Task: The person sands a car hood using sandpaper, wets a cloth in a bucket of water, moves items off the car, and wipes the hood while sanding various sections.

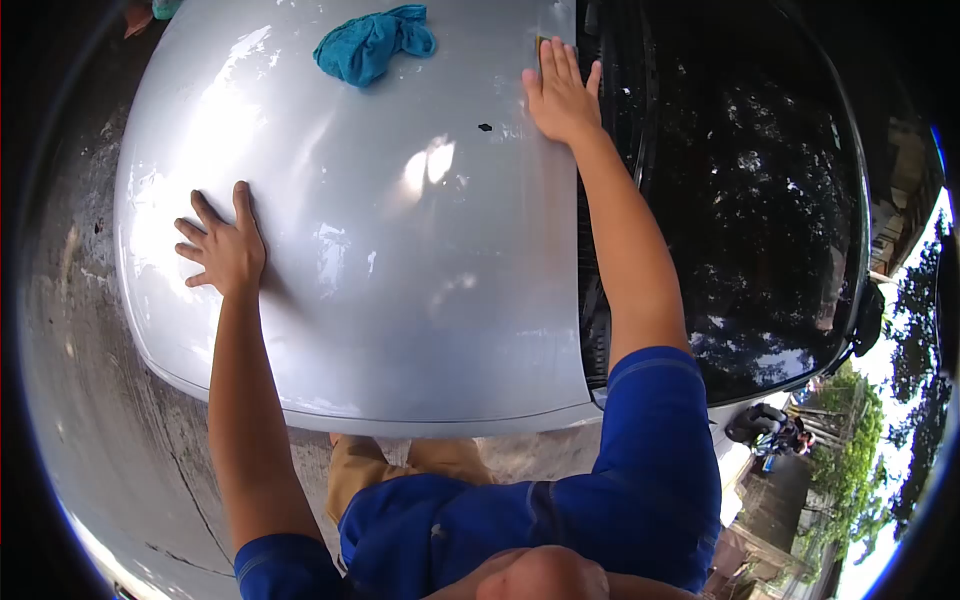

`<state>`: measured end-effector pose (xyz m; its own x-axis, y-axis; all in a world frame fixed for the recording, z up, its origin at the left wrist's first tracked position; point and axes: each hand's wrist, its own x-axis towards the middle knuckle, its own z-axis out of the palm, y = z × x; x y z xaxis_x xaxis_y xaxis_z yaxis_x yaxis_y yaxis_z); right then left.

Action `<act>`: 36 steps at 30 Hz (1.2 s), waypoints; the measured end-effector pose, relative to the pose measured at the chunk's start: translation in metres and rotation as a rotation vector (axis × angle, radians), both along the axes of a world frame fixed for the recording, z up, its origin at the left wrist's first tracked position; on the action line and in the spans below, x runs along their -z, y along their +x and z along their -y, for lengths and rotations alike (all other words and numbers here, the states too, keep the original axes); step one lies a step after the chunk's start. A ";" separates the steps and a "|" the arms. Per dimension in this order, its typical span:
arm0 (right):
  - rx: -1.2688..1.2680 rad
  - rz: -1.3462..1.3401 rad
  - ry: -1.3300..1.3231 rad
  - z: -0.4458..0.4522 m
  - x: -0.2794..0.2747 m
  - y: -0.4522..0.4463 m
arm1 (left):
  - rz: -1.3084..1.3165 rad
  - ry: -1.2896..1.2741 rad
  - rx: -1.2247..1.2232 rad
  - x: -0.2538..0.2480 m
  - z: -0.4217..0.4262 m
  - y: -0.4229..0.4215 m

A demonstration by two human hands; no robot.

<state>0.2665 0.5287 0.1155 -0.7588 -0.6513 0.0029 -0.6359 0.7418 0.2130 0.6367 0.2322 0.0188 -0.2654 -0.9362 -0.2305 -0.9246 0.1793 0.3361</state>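
A silver car hood [400, 330] lies in front of me, glossy with bright reflections. My left hand [226, 247] rests on its left part, fingers spread wide and nothing held. At the hood's rear edge by the windshield, my right hand [563, 95] lies flat, fingers stretched out. A thin yellowish edge [541, 44] shows beside its fingertips; what it belongs to is mostly covered. A crumpled blue cloth [368, 48] sits on the hood between the two hands, toward the far side.
The dark windshield [750, 220] and black cowl strip [596, 335] adjoin the hood on the right. A small dark mark [485, 127] shows on the hood. Concrete ground [70, 330] runs along the left. A parked motorcycle [765, 428] stands at the lower right.
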 end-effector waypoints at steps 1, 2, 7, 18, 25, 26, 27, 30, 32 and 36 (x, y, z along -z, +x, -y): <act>0.079 0.002 -0.061 0.026 0.006 -0.050 | 0.014 -0.002 -0.002 0.002 -0.003 0.000; 0.073 0.004 -0.063 0.027 0.012 -0.055 | 0.026 -0.009 0.004 0.005 -0.002 0.000; -0.112 0.121 -0.005 -0.045 -0.011 0.137 | 0.009 0.007 0.016 0.002 0.002 0.002; -0.003 0.088 -0.009 0.018 -0.007 0.026 | 0.037 0.005 0.015 -0.002 0.003 0.001; -0.029 0.176 -0.013 -0.021 -0.010 0.151 | -0.019 0.010 0.013 -0.003 0.003 0.003; -0.014 0.264 0.030 -0.061 -0.016 0.234 | -0.022 0.018 0.010 -0.001 0.003 0.003; 0.038 0.351 0.082 -0.108 -0.009 0.320 | -0.021 0.007 0.004 -0.002 0.006 -0.002; 0.097 0.382 0.117 -0.186 -0.002 0.456 | 0.013 0.008 -0.002 0.003 0.000 0.008; 0.115 0.298 0.096 -0.155 0.004 0.401 | -0.006 -0.015 0.004 0.007 0.003 0.003; 0.111 0.071 -0.013 0.000 -0.004 0.086 | -0.027 0.013 0.023 0.002 0.000 0.005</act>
